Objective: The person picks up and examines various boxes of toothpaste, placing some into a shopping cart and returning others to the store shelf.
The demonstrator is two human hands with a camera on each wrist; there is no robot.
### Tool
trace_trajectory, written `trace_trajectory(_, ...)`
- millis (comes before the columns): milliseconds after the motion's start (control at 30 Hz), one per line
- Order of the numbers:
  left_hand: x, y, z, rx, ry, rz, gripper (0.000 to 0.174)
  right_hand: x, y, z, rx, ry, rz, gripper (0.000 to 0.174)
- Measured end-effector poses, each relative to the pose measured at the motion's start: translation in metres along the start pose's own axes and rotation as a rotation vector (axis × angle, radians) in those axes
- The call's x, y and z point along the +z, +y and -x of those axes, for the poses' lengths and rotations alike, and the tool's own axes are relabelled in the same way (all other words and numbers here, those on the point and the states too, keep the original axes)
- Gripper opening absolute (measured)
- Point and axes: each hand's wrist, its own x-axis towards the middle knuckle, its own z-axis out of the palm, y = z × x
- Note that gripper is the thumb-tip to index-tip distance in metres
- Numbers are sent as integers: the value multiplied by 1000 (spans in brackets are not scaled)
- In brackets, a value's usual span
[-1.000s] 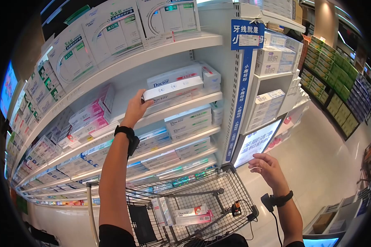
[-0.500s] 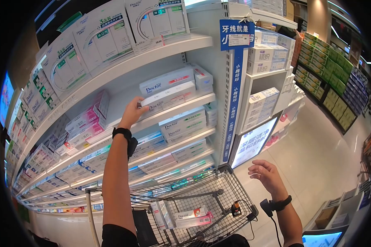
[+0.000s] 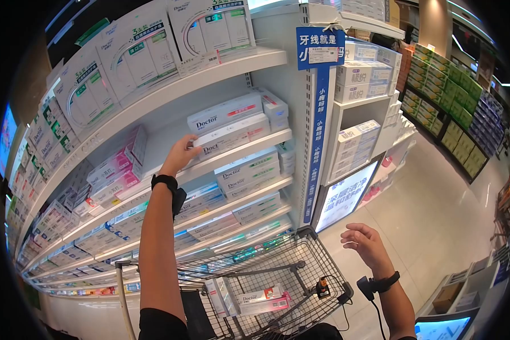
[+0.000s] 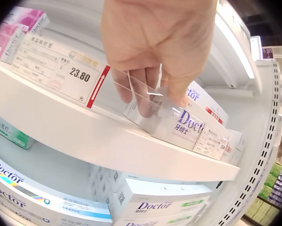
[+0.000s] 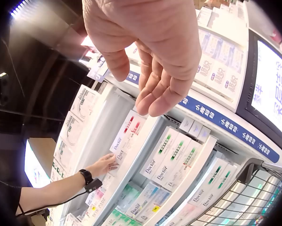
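Note:
My left hand [image 3: 181, 156] is at the left end of a long white "Doctor" toothpaste box [image 3: 235, 135] on the shelf. In the left wrist view, the thumb lies against the front of this toothpaste box [image 4: 183, 123] and the fingers reach around its end, so the hand pinches it. A clear plastic strip stands in front of the fingers. Behind it is another "Doctor" box [image 3: 224, 113] with a red band. My right hand [image 3: 365, 243] hangs in the air beyond the cart's right end, fingers loosely bent, holding nothing.
A wire shopping cart [image 3: 292, 241] stands below, with several toothpaste boxes [image 3: 263, 299] inside. Pink boxes [image 3: 116, 170] sit farther left on the same shelf [image 3: 277, 137]. Large white packs [image 3: 136, 54] line the shelf above. A blue sign post [image 3: 317, 153] edges the shelving at right.
The toothpaste box has come down level onto the shelf in front of the other box, with my left hand staying at its left end. My right hand has barely moved.

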Motion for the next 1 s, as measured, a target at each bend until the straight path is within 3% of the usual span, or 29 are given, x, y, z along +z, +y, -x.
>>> trace_trajectory(1000, 13, 6, -2, 49, 33, -39, 44, -10, 19, 15, 63, 68, 3, 32)
